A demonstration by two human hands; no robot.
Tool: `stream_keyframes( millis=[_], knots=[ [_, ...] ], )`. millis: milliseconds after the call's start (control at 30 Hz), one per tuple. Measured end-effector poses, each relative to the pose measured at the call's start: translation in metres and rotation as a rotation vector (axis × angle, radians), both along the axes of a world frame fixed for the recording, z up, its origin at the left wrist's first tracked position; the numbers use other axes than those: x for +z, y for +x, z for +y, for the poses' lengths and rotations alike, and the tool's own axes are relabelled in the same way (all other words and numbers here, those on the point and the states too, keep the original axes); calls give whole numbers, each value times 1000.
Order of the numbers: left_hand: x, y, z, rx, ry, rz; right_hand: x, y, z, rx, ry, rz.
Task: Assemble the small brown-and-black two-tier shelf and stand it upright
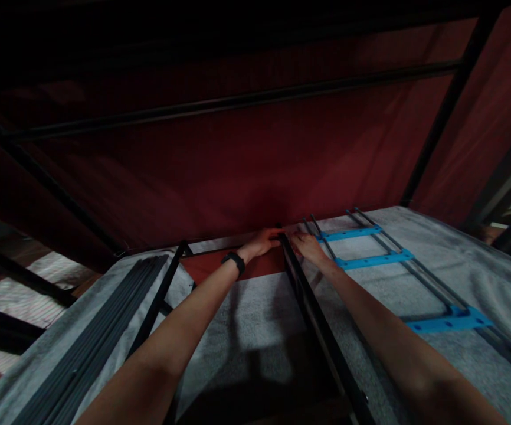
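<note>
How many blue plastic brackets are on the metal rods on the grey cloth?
3: one blue plastic bracket farthest away, beside the right hand, a second just nearer, a third nearest. None looks hidden.

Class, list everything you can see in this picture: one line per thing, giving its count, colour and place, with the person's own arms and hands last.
Frame bars: several, black, across the back and sides.
Cloth panel: one, dark red, behind the bars.
Grey cover: one, grey, spread flat below the arms.
Centre bar: one, black, running between the arms.
Rod bundle: one, dark grey, lower left.
Rod rack: one, dark rods with three blue crosspieces, right.
Wristband: one, black, left wrist.
Left hand: at the centre bar's far end.
Right hand: beside it, by the rack.
</note>
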State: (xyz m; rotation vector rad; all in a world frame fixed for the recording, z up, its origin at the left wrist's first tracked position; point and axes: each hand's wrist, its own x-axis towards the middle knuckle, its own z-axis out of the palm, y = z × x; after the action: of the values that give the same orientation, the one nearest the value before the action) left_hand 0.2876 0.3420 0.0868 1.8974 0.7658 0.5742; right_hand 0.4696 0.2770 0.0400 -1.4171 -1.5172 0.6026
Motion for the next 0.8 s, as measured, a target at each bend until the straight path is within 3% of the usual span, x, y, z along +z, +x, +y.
stream_keyframes(
  millis=[233,633,800],
  knots=[
    [-1,1,2,0,44,11,4,-7,-2,-23,-4,125],
    [-4,1,3,-7,59,-8,8,-9,-7,-26,-56,93],
    [-5,1,3,22,82,24,10,-10,-3,-23,74,142]
  ],
)
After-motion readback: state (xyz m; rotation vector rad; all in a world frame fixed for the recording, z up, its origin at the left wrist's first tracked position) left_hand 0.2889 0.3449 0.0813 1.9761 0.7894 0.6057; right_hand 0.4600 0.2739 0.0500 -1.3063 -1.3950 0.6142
